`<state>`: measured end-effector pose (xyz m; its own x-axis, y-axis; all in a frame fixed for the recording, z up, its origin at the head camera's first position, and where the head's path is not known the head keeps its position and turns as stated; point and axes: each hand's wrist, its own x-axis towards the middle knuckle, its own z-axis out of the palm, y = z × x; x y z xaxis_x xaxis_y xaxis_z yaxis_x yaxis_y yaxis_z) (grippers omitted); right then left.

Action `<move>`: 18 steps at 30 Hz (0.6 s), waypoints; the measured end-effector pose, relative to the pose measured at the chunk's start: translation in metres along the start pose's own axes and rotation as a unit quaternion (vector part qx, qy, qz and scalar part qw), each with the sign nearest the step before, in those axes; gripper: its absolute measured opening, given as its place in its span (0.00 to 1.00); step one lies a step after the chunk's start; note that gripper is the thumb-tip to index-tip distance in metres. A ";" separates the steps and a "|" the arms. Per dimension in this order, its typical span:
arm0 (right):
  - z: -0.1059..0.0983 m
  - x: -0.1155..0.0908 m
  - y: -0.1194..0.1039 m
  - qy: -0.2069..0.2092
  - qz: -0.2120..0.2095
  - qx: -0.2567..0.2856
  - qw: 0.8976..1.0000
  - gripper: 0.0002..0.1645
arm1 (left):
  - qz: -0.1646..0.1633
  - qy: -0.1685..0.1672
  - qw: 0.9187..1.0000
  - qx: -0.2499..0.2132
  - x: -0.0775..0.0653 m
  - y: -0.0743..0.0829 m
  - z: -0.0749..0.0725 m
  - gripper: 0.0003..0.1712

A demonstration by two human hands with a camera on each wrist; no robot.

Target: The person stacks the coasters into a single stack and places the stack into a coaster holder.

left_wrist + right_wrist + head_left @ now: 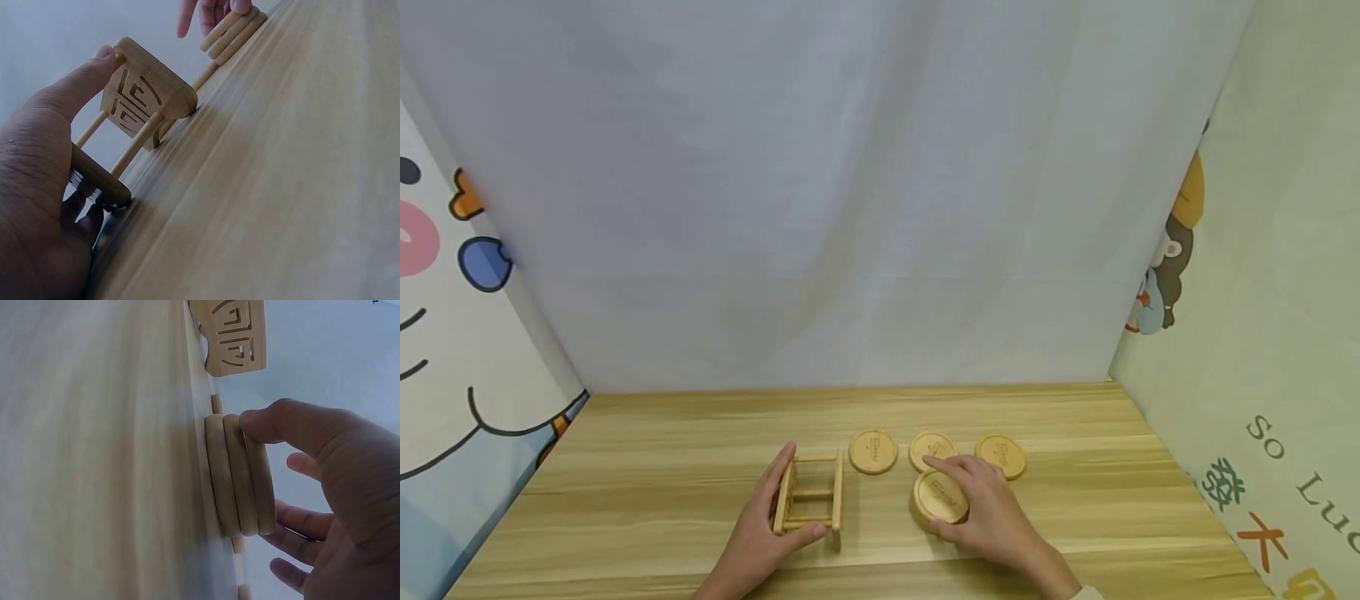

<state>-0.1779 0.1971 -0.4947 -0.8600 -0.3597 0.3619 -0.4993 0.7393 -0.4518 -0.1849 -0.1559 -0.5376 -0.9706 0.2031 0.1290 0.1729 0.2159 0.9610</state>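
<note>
My left hand (758, 531) grips a small wooden coaster holder (838, 500), which has two flat side panels joined by round rods. In the left wrist view a cut-out pattern shows on the holder's panel (140, 90), and the thumb reaches over to it. To the right, my right hand (996, 514) pinches the top coaster (942, 496) of a stack of three round wooden coasters. In the right wrist view the thumb lies on that coaster's edge (259, 478), slightly tilted from the two lower coasters (222, 478).
Three more coasters lie flat behind: one left (873, 452), one partly covered by the right hand and stack (931, 446), one right (1002, 455). A pale curtain (850, 208) hangs at the wood-grain table's (662, 467) back edge; printed cloths flank both sides.
</note>
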 end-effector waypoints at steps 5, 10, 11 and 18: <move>0.000 0.000 -0.001 -0.012 0.011 0.006 1.000 0.48 | -0.001 0.000 1.000 -0.001 0.000 -0.001 0.000 0.65; 0.000 0.000 -0.002 -0.016 0.018 0.011 1.000 0.48 | 0.000 0.000 1.000 -0.007 0.000 -0.003 0.000 0.66; 0.000 0.000 -0.002 -0.016 0.019 0.010 1.000 0.48 | 0.000 0.001 1.000 -0.009 0.000 -0.004 0.000 0.66; -0.002 0.000 -0.002 -0.025 0.023 0.008 0.999 0.50 | -0.012 0.003 1.000 -0.016 0.001 -0.006 0.000 0.67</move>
<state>-0.1768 0.1967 -0.4924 -0.8860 -0.3538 0.2996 -0.4605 0.7467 -0.4800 -0.1870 -0.1566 -0.5434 -0.9752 0.1934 0.1079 0.1451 0.1896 0.9711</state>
